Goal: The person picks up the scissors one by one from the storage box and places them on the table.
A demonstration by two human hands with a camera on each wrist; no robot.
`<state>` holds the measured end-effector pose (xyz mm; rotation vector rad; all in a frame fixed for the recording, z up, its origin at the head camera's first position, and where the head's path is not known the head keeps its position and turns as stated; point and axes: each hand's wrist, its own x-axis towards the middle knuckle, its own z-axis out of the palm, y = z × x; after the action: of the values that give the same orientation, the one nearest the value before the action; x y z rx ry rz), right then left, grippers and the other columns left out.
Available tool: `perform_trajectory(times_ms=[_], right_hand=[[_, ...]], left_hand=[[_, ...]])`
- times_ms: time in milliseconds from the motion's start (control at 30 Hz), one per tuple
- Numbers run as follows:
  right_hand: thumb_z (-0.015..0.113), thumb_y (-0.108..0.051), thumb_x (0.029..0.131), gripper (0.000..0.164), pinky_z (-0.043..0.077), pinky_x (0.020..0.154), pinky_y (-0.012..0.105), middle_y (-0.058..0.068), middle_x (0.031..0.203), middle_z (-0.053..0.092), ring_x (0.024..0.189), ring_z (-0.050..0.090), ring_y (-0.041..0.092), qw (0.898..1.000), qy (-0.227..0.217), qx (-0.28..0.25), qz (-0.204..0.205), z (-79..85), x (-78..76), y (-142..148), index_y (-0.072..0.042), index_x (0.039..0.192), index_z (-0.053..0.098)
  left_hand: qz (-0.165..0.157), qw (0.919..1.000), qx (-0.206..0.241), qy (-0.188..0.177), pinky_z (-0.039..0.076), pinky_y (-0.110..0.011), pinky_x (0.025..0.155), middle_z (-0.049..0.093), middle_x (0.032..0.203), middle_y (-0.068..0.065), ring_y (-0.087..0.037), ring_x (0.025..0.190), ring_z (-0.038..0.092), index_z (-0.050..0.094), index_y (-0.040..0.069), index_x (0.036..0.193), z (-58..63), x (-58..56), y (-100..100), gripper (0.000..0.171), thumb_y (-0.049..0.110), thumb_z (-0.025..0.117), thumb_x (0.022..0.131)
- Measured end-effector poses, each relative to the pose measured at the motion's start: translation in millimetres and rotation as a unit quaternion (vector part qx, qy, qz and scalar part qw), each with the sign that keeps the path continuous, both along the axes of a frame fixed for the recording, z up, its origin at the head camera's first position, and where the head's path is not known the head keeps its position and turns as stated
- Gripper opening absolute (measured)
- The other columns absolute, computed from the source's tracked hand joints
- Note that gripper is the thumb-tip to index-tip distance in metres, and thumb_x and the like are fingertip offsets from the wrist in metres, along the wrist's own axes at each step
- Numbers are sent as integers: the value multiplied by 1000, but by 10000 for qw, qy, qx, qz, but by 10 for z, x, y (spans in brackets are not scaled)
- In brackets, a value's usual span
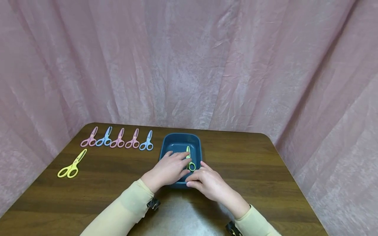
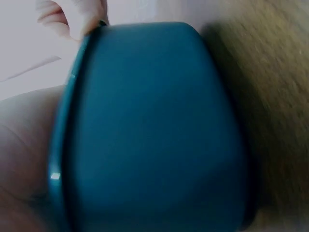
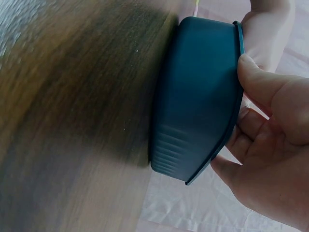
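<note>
A dark teal plastic bin point(image 1: 174, 141) stands on the table, with yellow-green scissors point(image 1: 192, 166) lying inside it. My left hand point(image 1: 169, 168) reaches over the bin's near-left rim, fingers spread above the scissors and partly covering them. Whether those fingertips touch the scissors I cannot tell. At the near-right corner my right hand point(image 1: 209, 183) pinches the rim. In the right wrist view, the right thumb point(image 3: 256, 72) lies on the rim of the bin point(image 3: 198, 92), the other fingers behind it. The bin's outer wall point(image 2: 154, 125) fills the left wrist view.
Left of the bin, a row holds pink scissors point(image 1: 117, 143), blue scissors point(image 1: 146, 145) and several more alike. Larger yellow scissors point(image 1: 71, 168) lie closer on the wooden table point(image 1: 242, 154). A pink curtain point(image 1: 189, 65) hangs behind.
</note>
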<state>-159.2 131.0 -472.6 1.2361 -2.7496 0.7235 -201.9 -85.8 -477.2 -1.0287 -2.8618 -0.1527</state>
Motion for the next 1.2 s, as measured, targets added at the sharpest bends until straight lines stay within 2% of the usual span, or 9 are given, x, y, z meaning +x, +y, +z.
perform_trajectory(times_ms=[267, 533, 767, 967, 1200], right_hand=[[80, -18, 103, 12, 30, 128, 62, -6, 106, 83, 116, 74, 18, 10000, -44, 42, -3, 1, 6, -15, -11, 109, 86], [79, -19, 104, 9, 31, 128, 62, -7, 100, 81, 110, 72, 17, 10000, -27, 94, -18, 19, 4, -18, -13, 105, 85], [79, -19, 103, 10, 30, 129, 61, -8, 96, 80, 106, 71, 17, 9999, -50, 84, -72, 46, 1, -7, -13, 107, 86], [78, -19, 104, 10, 29, 129, 61, -9, 97, 80, 106, 71, 17, 9999, -124, 53, -85, 43, -6, -2, -13, 106, 86], [78, -19, 104, 9, 30, 128, 61, -10, 93, 77, 102, 69, 14, 9999, -121, 31, -62, 22, -13, -6, -14, 102, 85]], left_hand=[[-255, 9992, 56, -302, 40, -68, 120, 51, 168, -9, -32, 152, 51, 68, 15, 153, -100, -93, -1, 50, 43, 69, 110], [-313, 9964, -101, -778, 36, -69, 122, 47, 172, -7, -34, 158, 44, 62, 16, 159, -92, -119, 6, 55, 44, 65, 112], [-262, 9946, -191, -990, 32, -72, 124, 50, 170, -4, -33, 158, 44, 58, 20, 162, -72, -138, 29, 56, 47, 63, 112], [-204, 9945, -204, -1010, 32, -72, 123, 55, 166, -3, -29, 155, 48, 60, 23, 161, -94, -157, 36, 55, 47, 64, 112], [39, 9959, -319, -842, 35, -68, 123, 59, 161, -3, -29, 148, 55, 62, 21, 159, -138, -180, 50, 55, 50, 63, 112]])
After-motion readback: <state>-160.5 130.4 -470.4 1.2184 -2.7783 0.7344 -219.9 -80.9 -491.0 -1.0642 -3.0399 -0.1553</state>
